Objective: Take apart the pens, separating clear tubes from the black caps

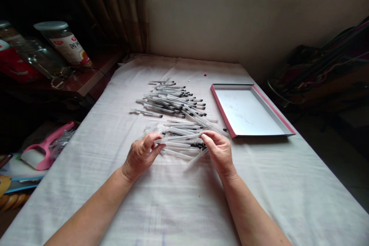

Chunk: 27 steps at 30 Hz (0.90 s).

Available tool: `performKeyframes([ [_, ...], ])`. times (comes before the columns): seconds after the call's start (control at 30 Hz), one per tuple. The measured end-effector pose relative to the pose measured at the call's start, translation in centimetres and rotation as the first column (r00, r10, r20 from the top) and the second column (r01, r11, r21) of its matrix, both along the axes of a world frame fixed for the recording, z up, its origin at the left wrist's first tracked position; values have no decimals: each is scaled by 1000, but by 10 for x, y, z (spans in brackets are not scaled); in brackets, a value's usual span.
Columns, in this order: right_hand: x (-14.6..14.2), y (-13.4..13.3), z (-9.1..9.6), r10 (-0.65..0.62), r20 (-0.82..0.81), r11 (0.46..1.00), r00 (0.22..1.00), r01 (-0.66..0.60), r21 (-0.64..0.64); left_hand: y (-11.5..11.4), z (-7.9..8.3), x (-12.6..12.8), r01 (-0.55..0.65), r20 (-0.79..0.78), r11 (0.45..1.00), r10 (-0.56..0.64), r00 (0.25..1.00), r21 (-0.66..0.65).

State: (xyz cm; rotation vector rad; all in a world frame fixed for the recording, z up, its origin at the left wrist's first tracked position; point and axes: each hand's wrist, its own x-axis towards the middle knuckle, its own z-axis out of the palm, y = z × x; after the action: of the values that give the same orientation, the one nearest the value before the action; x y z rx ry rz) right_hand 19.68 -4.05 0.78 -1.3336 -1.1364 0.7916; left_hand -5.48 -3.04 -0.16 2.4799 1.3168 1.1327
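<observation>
Writing on one jar [69, 46], upper left of the frame, is too blurry to read. In the middle, left hand [143, 153] and right hand [217, 153] pinch one clear tube [181, 137], one at each end. Black-tipped sticks [170, 102], too many to count, lie behind; one pink-sided tray [243, 113] sits right.

A dim room with a table covered in wrinkly white cloth [282, 196] by a plain, pale wall [245, 15].
The wall fills the top middle. At the upper left, a long brown cloth curtain [127, 4] hangs in folds. Below it, a dark red-brown wooden shelf [86, 80] sticks out. Dark grey floor [340, 150] shows at the right edge. Soft light falls on the cloth, and the upper left corner is dark.
</observation>
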Motion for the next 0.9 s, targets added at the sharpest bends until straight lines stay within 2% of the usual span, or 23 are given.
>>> performKeyframes([
  [0.13,0,0,0,8,-7,1000,1000,-8,-3,2,0,-1,20,-26,998,-19,999,66],
  [0.3,1,0,-1,7,3,1000,1000,-7,-5,2,3,-1,35,-37,999,-35,999,-5],
  [0.47,2,1,-1,-17,-2,1000,1000,17,-18,2,-1,0,27,-40,997,-24,999,74],
  [0.63,1,1,0,-6,-2,1000,1000,6,-4,2,0,0,26,-72,999,-23,997,37],
  [0.8,1,1,-1,-3,-4,1000,1000,3,-18,0,1,2,12,-60,995,-7,998,96],
  [0.9,0,1,-2,18,-22,1000,1000,-18,-7,1,2,1,22,-74,996,-16,997,86],
])
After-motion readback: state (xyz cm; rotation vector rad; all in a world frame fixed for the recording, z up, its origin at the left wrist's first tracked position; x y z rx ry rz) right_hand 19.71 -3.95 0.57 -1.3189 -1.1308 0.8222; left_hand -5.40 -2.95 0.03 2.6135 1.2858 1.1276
